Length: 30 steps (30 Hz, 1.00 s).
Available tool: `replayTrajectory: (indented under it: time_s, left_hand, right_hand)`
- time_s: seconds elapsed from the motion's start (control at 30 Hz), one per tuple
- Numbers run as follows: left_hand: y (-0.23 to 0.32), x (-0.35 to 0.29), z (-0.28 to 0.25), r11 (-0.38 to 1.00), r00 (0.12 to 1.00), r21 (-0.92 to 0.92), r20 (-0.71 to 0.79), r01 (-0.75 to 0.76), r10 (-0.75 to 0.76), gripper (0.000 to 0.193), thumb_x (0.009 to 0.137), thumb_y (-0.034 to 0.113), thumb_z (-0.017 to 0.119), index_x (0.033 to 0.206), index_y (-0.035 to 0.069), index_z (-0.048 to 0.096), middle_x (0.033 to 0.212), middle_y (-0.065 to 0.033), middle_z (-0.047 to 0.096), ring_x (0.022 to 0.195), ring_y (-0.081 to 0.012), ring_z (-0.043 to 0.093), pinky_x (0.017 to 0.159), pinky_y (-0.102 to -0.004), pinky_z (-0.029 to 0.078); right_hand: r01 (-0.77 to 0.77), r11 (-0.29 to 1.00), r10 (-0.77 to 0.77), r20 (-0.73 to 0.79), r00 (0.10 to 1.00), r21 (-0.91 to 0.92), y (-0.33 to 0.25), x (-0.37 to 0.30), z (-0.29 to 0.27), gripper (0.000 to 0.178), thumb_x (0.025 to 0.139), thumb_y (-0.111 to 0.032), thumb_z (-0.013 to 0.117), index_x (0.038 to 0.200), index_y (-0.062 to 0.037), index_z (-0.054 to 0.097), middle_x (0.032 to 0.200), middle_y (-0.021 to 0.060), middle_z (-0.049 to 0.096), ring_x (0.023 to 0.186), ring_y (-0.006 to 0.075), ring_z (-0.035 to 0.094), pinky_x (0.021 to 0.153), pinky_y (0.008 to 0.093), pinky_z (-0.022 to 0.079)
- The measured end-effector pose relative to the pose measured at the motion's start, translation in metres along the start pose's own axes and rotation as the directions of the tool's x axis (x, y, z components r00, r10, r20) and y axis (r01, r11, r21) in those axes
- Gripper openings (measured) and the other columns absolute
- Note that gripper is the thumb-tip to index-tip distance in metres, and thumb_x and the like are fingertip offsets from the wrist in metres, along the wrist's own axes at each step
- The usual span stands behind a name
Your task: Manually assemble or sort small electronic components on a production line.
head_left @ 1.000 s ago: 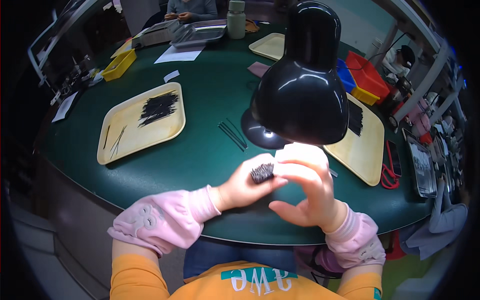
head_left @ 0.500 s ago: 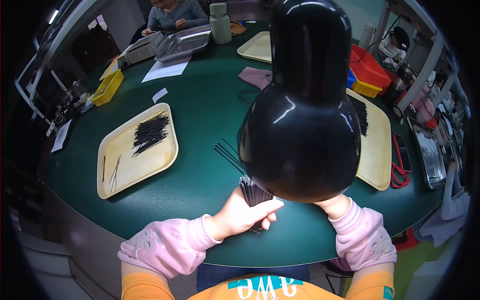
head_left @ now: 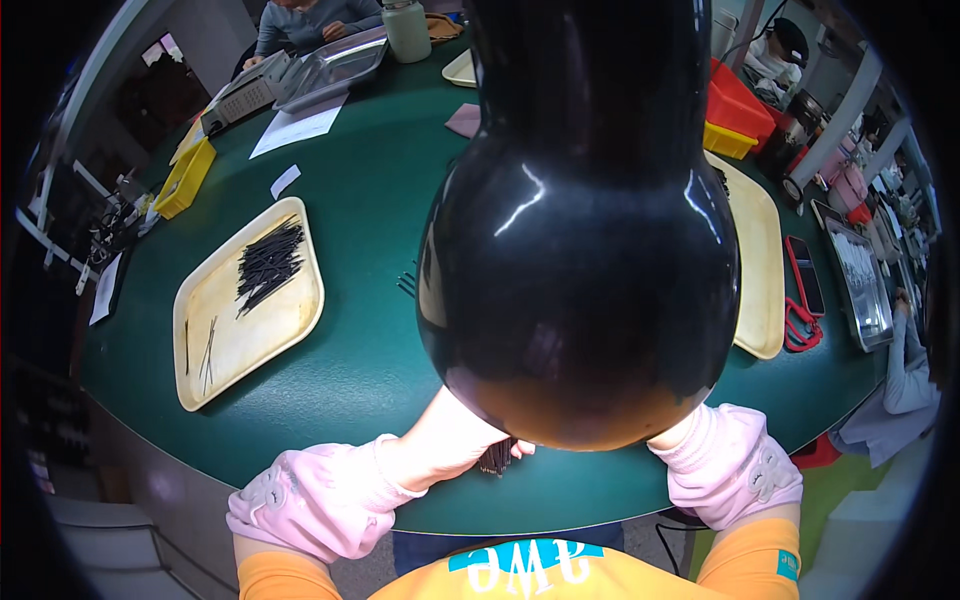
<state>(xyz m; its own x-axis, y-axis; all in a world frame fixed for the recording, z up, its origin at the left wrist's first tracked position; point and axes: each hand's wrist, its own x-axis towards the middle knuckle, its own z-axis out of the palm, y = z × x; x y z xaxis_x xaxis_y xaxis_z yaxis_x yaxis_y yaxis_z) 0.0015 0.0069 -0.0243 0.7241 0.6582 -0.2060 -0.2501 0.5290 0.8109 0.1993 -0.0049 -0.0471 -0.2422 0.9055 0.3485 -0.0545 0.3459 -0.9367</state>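
Note:
My left hand (head_left: pixel 455 436) is closed around a bundle of thin black wires (head_left: pixel 495 459), whose lower ends show below my fingers. The upper part of that bundle is behind a big glossy black lamp head (head_left: pixel 585 310). Of my right hand (head_left: pixel 676 435) only a strip near the wrist shows at the lamp's lower right edge; its fingers are hidden. A few loose black wires (head_left: pixel 406 285) stick out on the green table to the lamp's left. Further left, a cream tray (head_left: pixel 265 325) carries a pile of short black wires (head_left: pixel 270 264) and several separate thin strands (head_left: pixel 208 355).
Another cream tray (head_left: pixel 762 270) lies right of the lamp, beside a red-edged phone (head_left: pixel 804 275) with a red strap. A metal tray (head_left: pixel 858 285) is farther right. Yellow bin (head_left: pixel 186 178), paper (head_left: pixel 300 125) and bottle (head_left: pixel 405 32) stand at the back, near another person (head_left: pixel 310 25).
The lamp looks larger and lower in view and covers more of the table. My left hand and the bundle have shifted slightly left and behind it, so the bundle's silvery upper ends are hidden.

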Motion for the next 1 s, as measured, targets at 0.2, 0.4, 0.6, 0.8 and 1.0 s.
replayTrajectory:
  time_s: [0.2, 0.4, 0.6, 0.8, 1.0]
  left_hand:
    - [0.004, -0.001, 0.001, 0.981, 0.996, -0.179, 0.066, 0.070, -0.059, 0.018, 0.074, 0.003, 0.063, 0.091, -0.001, 0.056, 0.072, -0.0070, 0.057, 0.058, -0.0132, 0.055, 0.053, -0.0253, 0.046]
    - [0.011, -0.008, 0.007, 0.959, 0.986, -0.246, 0.118, 0.139, -0.113, 0.025, 0.076, 0.005, 0.063, 0.098, -0.001, 0.054, 0.076, -0.0081, 0.057, 0.060, -0.0135, 0.056, 0.054, -0.0262, 0.047]
    - [0.015, -0.012, 0.016, 0.987, 0.992, -0.157, 0.119, -0.024, 0.043, 0.025, 0.076, 0.004, 0.063, 0.099, -0.001, 0.053, 0.081, -0.0088, 0.057, 0.062, -0.0141, 0.057, 0.058, -0.0262, 0.049]
    - [0.011, -0.010, 0.012, 0.981, 0.996, -0.186, 0.086, 0.047, -0.032, 0.023, 0.076, 0.003, 0.063, 0.098, -0.001, 0.054, 0.082, -0.0083, 0.058, 0.064, -0.0140, 0.057, 0.059, -0.0264, 0.049]
    - [0.012, -0.009, 0.012, 0.990, 0.996, -0.131, 0.081, 0.060, -0.049, 0.021, 0.076, 0.003, 0.064, 0.095, -0.001, 0.055, 0.078, -0.0075, 0.058, 0.064, -0.0137, 0.057, 0.059, -0.0262, 0.049]
  right_hand:
    - [0.077, 0.996, -0.073, 0.069, 0.995, -0.053, 0.003, -0.008, -0.008, 0.041, 0.076, 0.000, 0.061, 0.115, 0.0003, 0.048, 0.111, 0.0101, 0.053, 0.100, 0.0183, 0.050, 0.086, 0.0304, 0.041]
    - [-0.084, 0.948, 0.021, 0.201, 0.979, 0.306, -0.004, 0.000, 0.001, 0.038, 0.078, -0.002, 0.060, 0.114, 0.0005, 0.048, 0.110, 0.0101, 0.054, 0.099, 0.0185, 0.051, 0.086, 0.0304, 0.041]
    - [-0.109, 0.957, 0.071, 0.149, 0.986, 0.270, -0.017, -0.002, 0.007, 0.036, 0.082, -0.002, 0.053, 0.117, 0.0018, 0.045, 0.115, 0.0114, 0.052, 0.103, 0.0201, 0.049, 0.090, 0.0310, 0.038]
    - [0.161, 0.986, -0.159, 0.042, 0.986, -0.053, 0.007, -0.013, -0.006, 0.043, 0.083, -0.001, 0.046, 0.124, 0.0061, 0.036, 0.126, 0.0153, 0.041, 0.117, 0.0256, 0.038, 0.100, 0.0319, 0.027]
    - [0.053, 0.998, -0.058, 0.106, 0.993, 0.044, -0.004, -0.005, 0.000, 0.052, 0.076, -0.001, 0.058, 0.123, 0.0037, 0.038, 0.123, 0.0139, 0.044, 0.112, 0.0234, 0.043, 0.096, 0.0326, 0.032]
